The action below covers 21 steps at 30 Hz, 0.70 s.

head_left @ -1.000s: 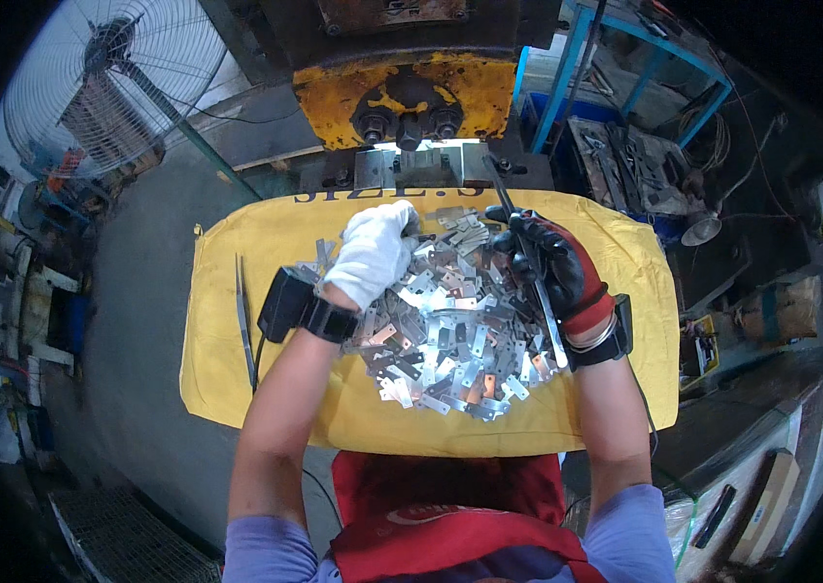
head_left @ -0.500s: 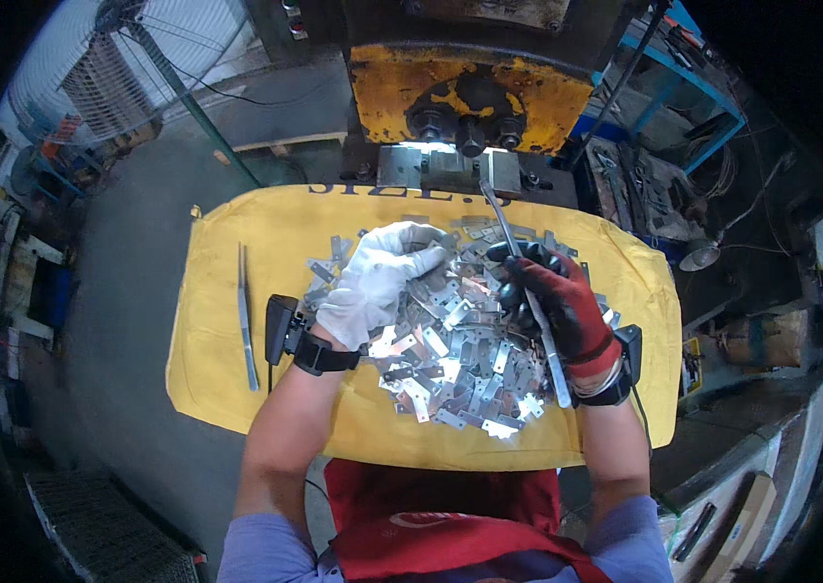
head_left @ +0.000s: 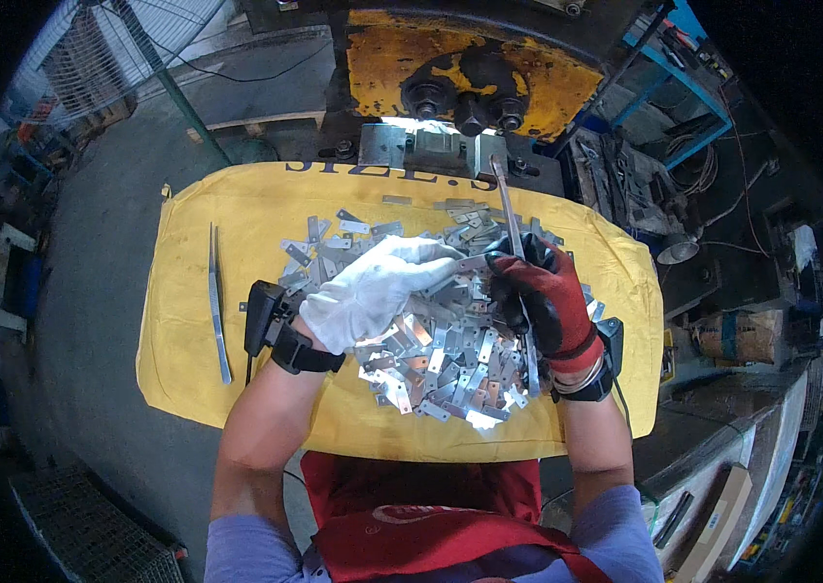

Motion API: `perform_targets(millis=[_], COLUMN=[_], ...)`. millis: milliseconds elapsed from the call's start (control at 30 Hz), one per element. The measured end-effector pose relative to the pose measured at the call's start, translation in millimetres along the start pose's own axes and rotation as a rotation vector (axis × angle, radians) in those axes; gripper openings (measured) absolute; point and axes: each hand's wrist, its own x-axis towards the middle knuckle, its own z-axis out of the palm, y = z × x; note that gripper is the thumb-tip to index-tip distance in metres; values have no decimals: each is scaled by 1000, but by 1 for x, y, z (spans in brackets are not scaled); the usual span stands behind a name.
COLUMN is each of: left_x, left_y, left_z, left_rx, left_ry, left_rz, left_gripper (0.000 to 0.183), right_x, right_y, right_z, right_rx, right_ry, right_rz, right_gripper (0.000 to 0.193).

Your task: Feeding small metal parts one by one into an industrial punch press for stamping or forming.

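Observation:
My left hand [head_left: 373, 287], in a white glove, pinches one end of a small flat metal plate [head_left: 471, 263] above the pile. My right hand [head_left: 546, 296], in a red and black glove, grips long metal tweezers [head_left: 511, 209], their tips pointing away from me. Its black fingertips meet the plate's other end; whether they also pinch it I cannot make out. Beneath both hands spreads a heap of small holed metal plates [head_left: 450, 364], partly hidden by the gloves. A second pair of tweezers [head_left: 216, 311] lies to the left of my left wrist.
A yellow sheet [head_left: 188, 379] covers the work surface. Just beyond it stands a press with a worn yellow ram [head_left: 567, 87] and a metal die block [head_left: 382, 146]. A lamp [head_left: 678, 251] and tools are at the right, a fan [head_left: 91, 58] far left.
Both hands have come together, with the small plate now showing between their fingertips. The tweezers in my right hand stand more upright. The whole view has shifted slightly.

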Motion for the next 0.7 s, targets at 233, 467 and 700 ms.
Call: perform_targets(millis=[233, 467, 700], left_x=[2, 0, 0], left_y=[17, 20, 33], left_z=[14, 6, -7], left_rx=[-377, -458, -180], left_ry=[58, 188, 572], left_rz=[-183, -130, 30], left_gripper=[23, 18, 16], right_x=[-2, -1, -7], right_y=[-20, -22, -24], right_z=[-2, 3, -3], right_rx=[-18, 297, 350], right_ry=[-79, 19, -206], right_rz=[220, 357, 457], right_gripper=[15, 26, 31])
